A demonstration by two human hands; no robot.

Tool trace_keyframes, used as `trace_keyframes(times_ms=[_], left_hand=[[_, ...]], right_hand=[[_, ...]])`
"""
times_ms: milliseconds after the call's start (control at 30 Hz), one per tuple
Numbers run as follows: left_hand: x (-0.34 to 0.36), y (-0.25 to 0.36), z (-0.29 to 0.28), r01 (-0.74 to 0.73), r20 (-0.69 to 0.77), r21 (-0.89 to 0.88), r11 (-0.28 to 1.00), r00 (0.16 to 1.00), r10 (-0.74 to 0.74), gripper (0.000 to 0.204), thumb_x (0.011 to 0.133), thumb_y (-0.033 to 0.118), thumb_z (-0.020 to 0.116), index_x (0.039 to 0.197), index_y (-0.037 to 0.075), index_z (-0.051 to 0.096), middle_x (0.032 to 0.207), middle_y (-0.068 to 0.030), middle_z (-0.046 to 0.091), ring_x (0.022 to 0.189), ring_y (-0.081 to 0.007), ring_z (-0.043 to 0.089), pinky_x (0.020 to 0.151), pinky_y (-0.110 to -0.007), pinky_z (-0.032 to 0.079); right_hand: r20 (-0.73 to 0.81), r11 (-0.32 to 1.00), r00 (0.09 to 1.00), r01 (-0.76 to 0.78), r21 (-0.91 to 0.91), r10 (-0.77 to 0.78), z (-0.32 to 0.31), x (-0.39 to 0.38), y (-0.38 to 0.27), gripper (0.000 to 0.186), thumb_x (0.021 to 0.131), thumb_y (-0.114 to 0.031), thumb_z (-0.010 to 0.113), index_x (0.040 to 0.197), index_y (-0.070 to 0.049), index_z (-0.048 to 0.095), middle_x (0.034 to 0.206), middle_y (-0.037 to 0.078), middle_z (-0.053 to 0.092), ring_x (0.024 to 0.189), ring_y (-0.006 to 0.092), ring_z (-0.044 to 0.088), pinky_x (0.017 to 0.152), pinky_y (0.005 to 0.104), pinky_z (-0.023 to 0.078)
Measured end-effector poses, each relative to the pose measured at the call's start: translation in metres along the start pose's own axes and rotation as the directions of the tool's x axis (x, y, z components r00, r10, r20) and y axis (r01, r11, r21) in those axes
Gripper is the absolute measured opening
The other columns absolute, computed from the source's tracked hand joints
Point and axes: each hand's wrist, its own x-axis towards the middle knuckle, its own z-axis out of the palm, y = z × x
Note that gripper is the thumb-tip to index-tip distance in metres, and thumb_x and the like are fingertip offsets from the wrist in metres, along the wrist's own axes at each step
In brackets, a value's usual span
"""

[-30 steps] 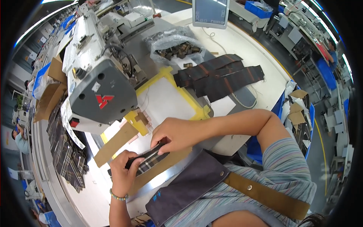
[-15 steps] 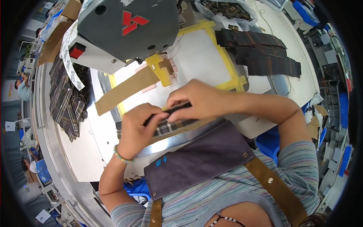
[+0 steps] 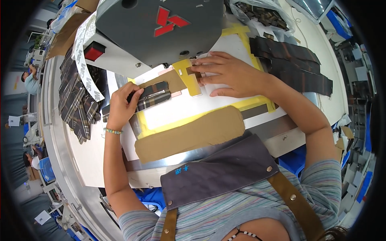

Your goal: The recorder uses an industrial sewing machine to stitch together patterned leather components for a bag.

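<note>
My left hand [image 3: 120,105] pinches a dark plaid fabric strip [image 3: 155,100] with a light narrow line along it, lying over a tan cardboard strip [image 3: 177,83] on the white, yellow-taped template [image 3: 230,102]. My right hand [image 3: 231,74] lies open with fingers spread at the right of a yellow cut piece [image 3: 185,76], beneath the grey sewing machine head [image 3: 138,36]. Its fingertips touch that area. A second, longer cardboard piece [image 3: 189,134] lies in front of both hands, on the template's near edge.
Plaid fabric bundle [image 3: 78,110] at left beside a hanging white printed tape [image 3: 82,74]. Dark fabric strips [image 3: 295,60] and a bag of small pieces [image 3: 259,15] at right and back. Blue bin [image 3: 291,160] below the table's right edge. Co-workers [image 3: 30,82] at far left.
The plaid strip has moved away from me, off the near cardboard piece onto the farther strip. My right hand has let go of it, spread its fingers and moved toward the machine.
</note>
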Motion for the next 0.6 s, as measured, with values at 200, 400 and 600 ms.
trace_keyframes(times_ms=[200, 400, 600], left_hand=[[0.003, -0.001, -0.008, 0.009, 0.066, -0.049, 0.999, 0.998, -0.005, 0.013, 0.094, 0.005, 0.072, 0.089, -0.004, 0.064, 0.078, -0.0140, 0.062, 0.063, -0.0230, 0.054, 0.062, -0.031, 0.044], [0.006, 0.010, -0.021, 0.136, 0.010, -0.228, 0.964, 0.990, -0.138, 0.016, 0.098, 0.006, 0.072, 0.093, -0.008, 0.067, 0.073, -0.0078, 0.062, 0.068, -0.0100, 0.052, 0.064, -0.026, 0.045], [0.023, 0.011, -0.012, 0.195, 0.101, -0.275, 0.941, 0.980, -0.174, 0.023, 0.099, 0.011, 0.072, 0.092, -0.009, 0.066, 0.071, -0.0070, 0.059, 0.068, -0.0088, 0.048, 0.063, -0.026, 0.043]], right_hand=[[-0.038, 1.000, 0.999, -0.024, -0.011, 0.023, 0.002, -0.003, 0.000, 0.044, 0.099, -0.039, 0.067, 0.136, -0.015, 0.067, 0.158, 0.007, 0.050, 0.149, 0.0277, 0.041, 0.124, 0.0519, 0.030], [-0.112, 0.999, 0.993, -0.041, -0.004, 0.040, 0.002, -0.006, 0.002, 0.043, 0.100, -0.038, 0.066, 0.135, -0.014, 0.068, 0.155, 0.008, 0.053, 0.148, 0.0285, 0.042, 0.123, 0.0511, 0.032], [-0.078, 1.000, 0.997, -0.017, -0.013, 0.016, 0.001, -0.009, 0.001, 0.048, 0.101, -0.043, 0.062, 0.140, -0.014, 0.064, 0.160, 0.005, 0.049, 0.150, 0.0269, 0.040, 0.123, 0.0515, 0.032]])
